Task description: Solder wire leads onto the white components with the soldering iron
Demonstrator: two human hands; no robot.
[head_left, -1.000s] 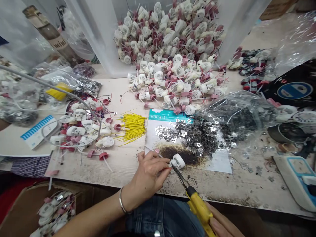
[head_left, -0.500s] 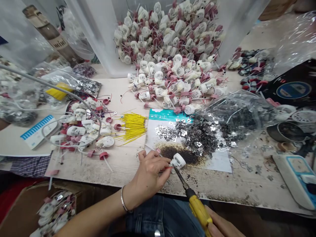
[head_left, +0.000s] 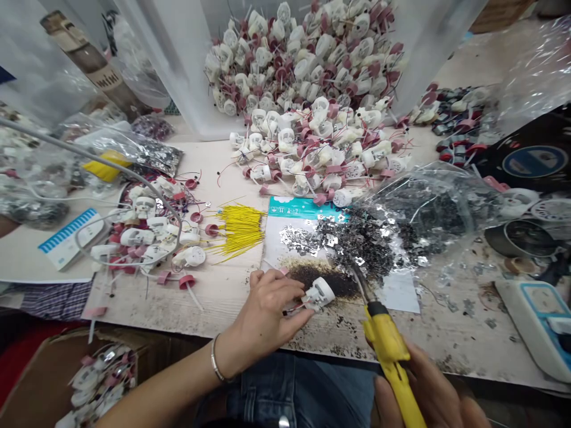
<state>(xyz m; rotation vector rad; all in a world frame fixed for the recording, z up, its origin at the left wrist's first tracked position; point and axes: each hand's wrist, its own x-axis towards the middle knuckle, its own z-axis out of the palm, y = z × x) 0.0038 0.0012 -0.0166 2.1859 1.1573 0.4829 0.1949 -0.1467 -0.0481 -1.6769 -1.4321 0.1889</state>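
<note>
Between the thumb and fingers of my left hand point(head_left: 272, 306) is a small white round plastic housing point(head_left: 320, 293), tilted on its side, with a red wire beside it. My right hand point(head_left: 428, 386) is wrapped round the yellow handle of what looks like a soldering iron point(head_left: 392, 351). Its dark metal tip reaches into a heap of small dark and shiny metal plates point(head_left: 363, 246). Whether the tip carries a plate I cannot make out. Under the housing, dark powder point(head_left: 307, 276) is spread over a white sheet point(head_left: 401, 294).
Yellow wires point(head_left: 243, 232) lie in a bundle left of the sheet. White and pink housings fill a translucent bin point(head_left: 191, 77) and spill forward. More lie at left beneath a looped grey cable point(head_left: 134, 169). A power strip point(head_left: 533, 327) sits right; a cardboard box point(head_left: 40, 374) stands below left.
My right hand has moved the iron's tip away from the housing, up and right to the metal plates. My left hand still holds the housing, its fingers slightly shifted.
</note>
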